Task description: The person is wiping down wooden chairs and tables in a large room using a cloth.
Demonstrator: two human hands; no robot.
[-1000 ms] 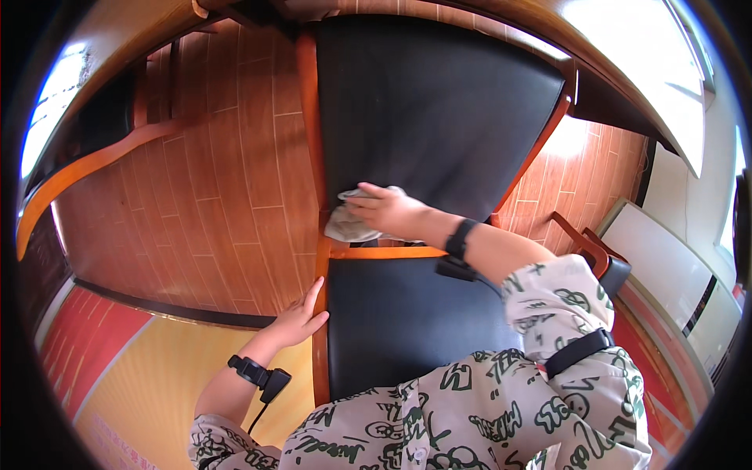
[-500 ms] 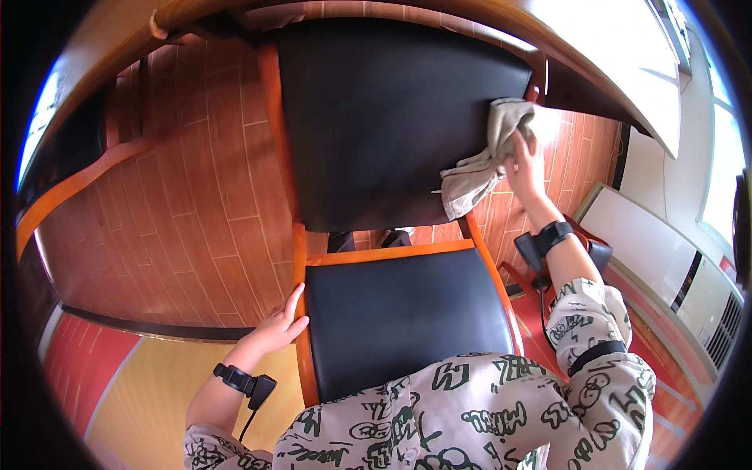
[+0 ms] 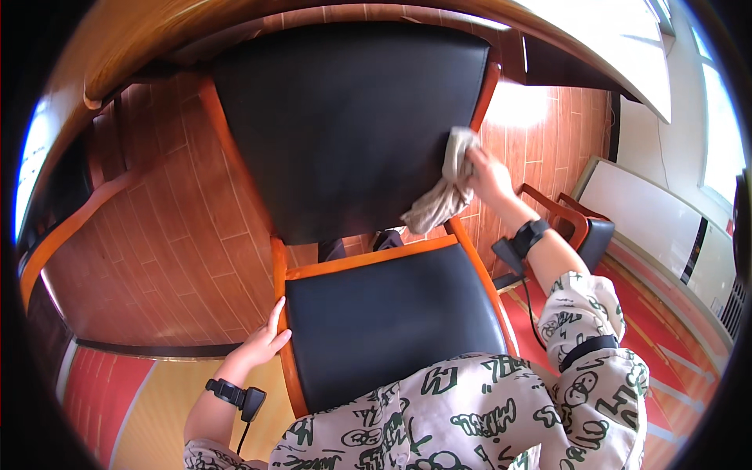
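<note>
A chair with a wooden frame and black padding stands in front of me, its backrest (image 3: pixel 345 133) at the far side and its seat (image 3: pixel 392 321) near my body. With my right hand (image 3: pixel 489 178) I hold a crumpled grey-beige cloth (image 3: pixel 450 188) against the right edge of the backrest. The cloth hangs down toward the backrest's lower right corner. My left hand (image 3: pixel 265 342) rests on the left wooden rail (image 3: pixel 283 313) beside the seat, fingers stretched along it and the thumb apart.
A wooden table edge (image 3: pixel 125 55) curves above the backrest. Another chair (image 3: pixel 70 211) stands at the left, and a smaller one (image 3: pixel 591 231) at the right by a white appliance (image 3: pixel 642 215). Wood-look tiles (image 3: pixel 172 227) and a red-and-yellow floor covering (image 3: pixel 157 407) lie below.
My right hand and the cloth have moved down and left along the backrest's right edge. The chair's backrest appears shifted left in view. My left hand stays on the rail.
</note>
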